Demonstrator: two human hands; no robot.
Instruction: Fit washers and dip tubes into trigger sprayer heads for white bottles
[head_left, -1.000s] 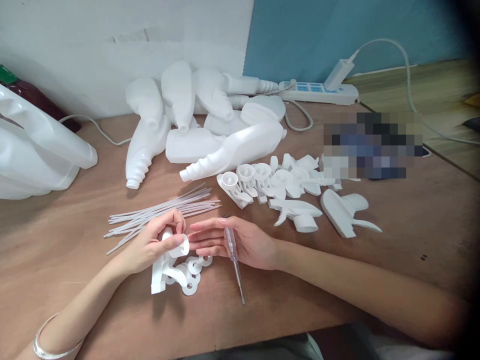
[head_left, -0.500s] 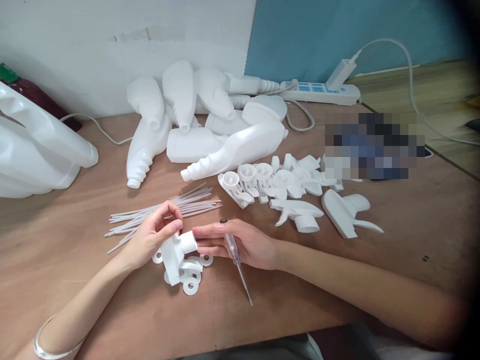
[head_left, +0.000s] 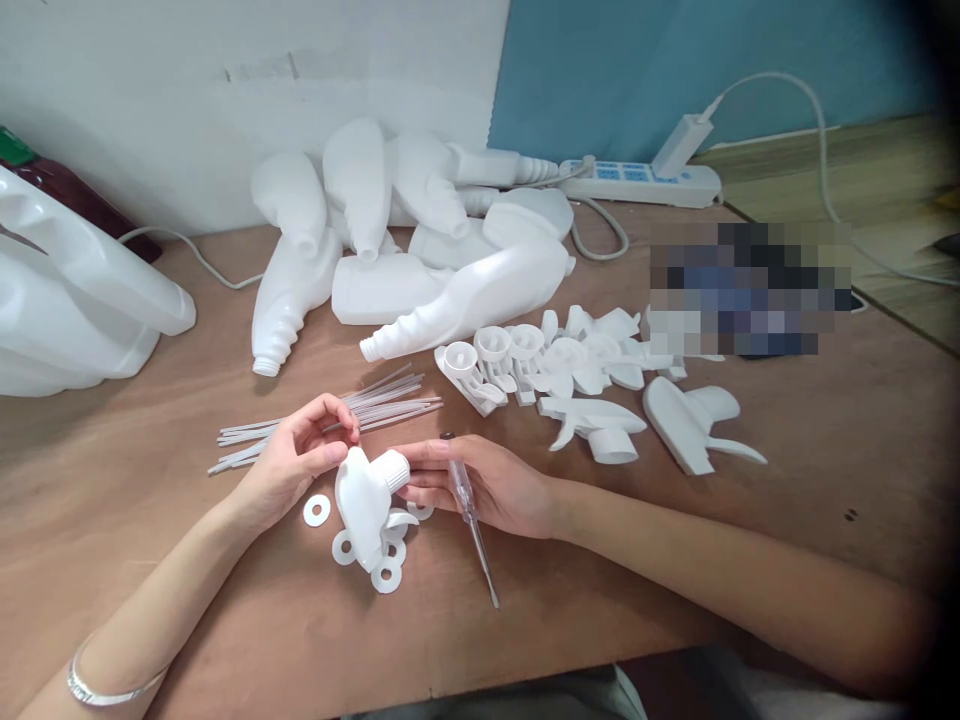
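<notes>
A white trigger spray head (head_left: pixel 361 508) tilts nose down in front of me, between my two hands. My left hand (head_left: pixel 296 450) has its fingers curled and its thumb at the upper end of the spray head. At the ribbed cap (head_left: pixel 391 470) are the fingertips of my right hand (head_left: pixel 502 488). That same hand keeps a clear-handled screwdriver (head_left: pixel 466 500) tucked across its fingers, blade pointing down toward me. Flat white ring washers (head_left: pixel 386 575) lie under and around the spray head, some partly hidden by it. One washer (head_left: pixel 316 510) lies apart on the left.
Thin white tubes (head_left: pixel 390 405) lie behind my hands. More trigger heads (head_left: pixel 525 345) are grouped beyond, right of centre. White bottles (head_left: pixel 465 295) are piled against the wall, near a power strip (head_left: pixel 637 185). Larger white containers (head_left: pixel 97 290) stand at left. A blurred patch (head_left: pixel 750 290) covers the right.
The spray head has turned, showing more of its rounded back, and its cap has shifted up and right. The separate washer on the left is now fully uncovered.
</notes>
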